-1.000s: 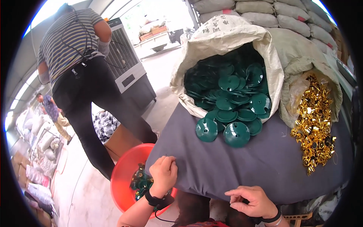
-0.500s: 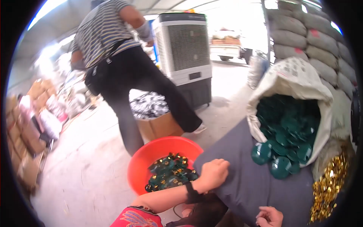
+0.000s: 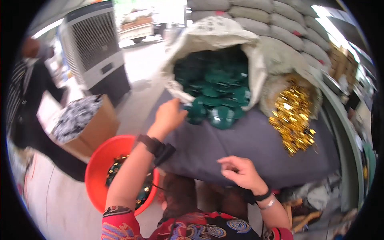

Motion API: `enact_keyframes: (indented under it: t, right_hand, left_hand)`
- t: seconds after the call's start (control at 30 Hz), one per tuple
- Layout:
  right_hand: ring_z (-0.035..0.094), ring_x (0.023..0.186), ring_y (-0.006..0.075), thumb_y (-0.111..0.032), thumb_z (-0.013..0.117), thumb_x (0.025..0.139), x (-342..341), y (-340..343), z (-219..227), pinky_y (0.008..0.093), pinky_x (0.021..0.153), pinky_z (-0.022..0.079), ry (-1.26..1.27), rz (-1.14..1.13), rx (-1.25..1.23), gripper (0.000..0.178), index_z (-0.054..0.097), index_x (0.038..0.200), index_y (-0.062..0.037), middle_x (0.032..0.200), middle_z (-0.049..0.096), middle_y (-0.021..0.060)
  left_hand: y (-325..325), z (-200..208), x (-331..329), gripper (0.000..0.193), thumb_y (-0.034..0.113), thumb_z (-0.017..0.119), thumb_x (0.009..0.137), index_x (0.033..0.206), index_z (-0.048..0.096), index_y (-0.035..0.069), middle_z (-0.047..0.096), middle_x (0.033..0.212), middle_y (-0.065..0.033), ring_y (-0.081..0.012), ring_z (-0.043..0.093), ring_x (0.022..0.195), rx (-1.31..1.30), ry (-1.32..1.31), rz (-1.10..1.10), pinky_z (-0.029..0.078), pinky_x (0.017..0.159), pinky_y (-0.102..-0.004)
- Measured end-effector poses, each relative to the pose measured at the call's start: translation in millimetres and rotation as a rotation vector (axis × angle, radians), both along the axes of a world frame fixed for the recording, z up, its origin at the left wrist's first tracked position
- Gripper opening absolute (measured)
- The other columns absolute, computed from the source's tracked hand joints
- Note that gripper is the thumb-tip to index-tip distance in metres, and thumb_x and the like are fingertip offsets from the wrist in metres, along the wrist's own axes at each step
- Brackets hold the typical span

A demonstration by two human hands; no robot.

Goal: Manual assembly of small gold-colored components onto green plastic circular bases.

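My left hand hovers over the grey cloth surface, beside the green shiny discs spilling from a white woven sack. Its index finger and thumb stand apart, the other fingers are partly hidden, and I see nothing held. Lower down and to the right, my right hand is above the same cloth, with fingers bent and a gap between thumb and forefinger. The nearest pile to it is gold shiny pieces, tumbling from a second sack. A red basin holds green discs with gold parts.
At left, a person in black trousers stands by a cardboard box full of silvery-grey pieces. Behind them is a large air cooler. Stacked full sacks line the back. A green metal edge borders the right side.
The view has swung to the right. My left hand has gone from near the basin's rim to the green discs, its fingers opening from a fist. My right hand has come further into view.
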State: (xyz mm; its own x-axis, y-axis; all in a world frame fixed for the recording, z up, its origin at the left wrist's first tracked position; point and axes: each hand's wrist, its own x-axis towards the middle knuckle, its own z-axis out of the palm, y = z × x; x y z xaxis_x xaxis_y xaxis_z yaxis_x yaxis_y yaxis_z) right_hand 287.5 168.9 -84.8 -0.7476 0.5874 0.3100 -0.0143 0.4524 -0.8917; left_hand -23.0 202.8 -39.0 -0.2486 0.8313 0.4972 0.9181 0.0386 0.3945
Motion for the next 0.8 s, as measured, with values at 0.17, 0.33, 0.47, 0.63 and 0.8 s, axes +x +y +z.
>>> enact_keyframes:
  t: [0.17,0.33,0.47,0.63,0.8]
  right_hand:
    - [0.055,0.067,0.0091,-0.004,0.06,0.086,4.7,-13.1,9.0,0.0254,0.062,0.046,0.059,-0.008,0.093,0.022,0.061,0.108,-0.0006,0.076,0.059,0.0022]
    - [0.055,0.07,0.006,-0.004,0.063,0.083,70.2,15.9,32.1,0.0241,0.061,0.047,-0.099,-0.416,0.093,0.019,0.064,0.101,0.001,0.077,0.061,0.0021]
    - [0.067,0.079,0.0283,-0.007,0.066,0.079,110.6,83.4,49.1,0.037,0.071,0.053,-0.422,-0.644,0.446,0.027,0.064,0.104,0.0024,0.087,0.068,0.0177]
    - [0.064,0.09,0.0386,-0.007,0.06,0.078,96.7,152.1,55.6,0.0467,0.078,0.051,-0.83,-0.617,0.769,0.029,0.063,0.107,-0.0031,0.094,0.066,0.0228]
    - [0.065,0.082,0.0384,-0.007,0.059,0.077,79.2,191.7,37.2,0.047,0.071,0.053,-1.11,-0.611,0.995,0.016,0.067,0.091,-0.0049,0.086,0.066,0.0208]
  left_hand:
    - [41.7,-26.3,-29.0,0.054,0.033,0.074,0.07,0.104,0.061,-0.006,0.067,0.097,-0.023,-0.0364,0.065,0.09,-0.195,-0.149,0.022,0.051,0.078,-0.0439]
    - [29.8,-12.4,-3.2,0.047,0.023,0.078,0.069,0.105,0.063,-0.004,0.067,0.084,-0.0134,-0.0229,0.064,0.065,-0.264,-0.503,-0.022,0.052,0.057,-0.0339]
    - [1.2,3.7,15.7,0.028,0.014,0.072,0.079,0.1,0.061,-0.001,0.061,0.071,-0.004,-0.011,0.053,0.047,-0.301,-0.794,-0.182,0.039,0.04,-0.0243]
    - [-32.8,0.1,36.9,0.027,0.02,0.067,0.085,0.104,0.062,0.001,0.061,0.073,-0.0036,-0.0113,0.057,0.047,-0.392,-0.863,-0.265,0.042,0.04,-0.023]
    - [-62.5,-6.4,50.4,0.041,0.022,0.067,0.086,0.119,0.056,-0.001,0.062,0.073,-0.0071,-0.0125,0.059,0.048,-0.363,-0.804,-0.214,0.045,0.042,-0.0249]
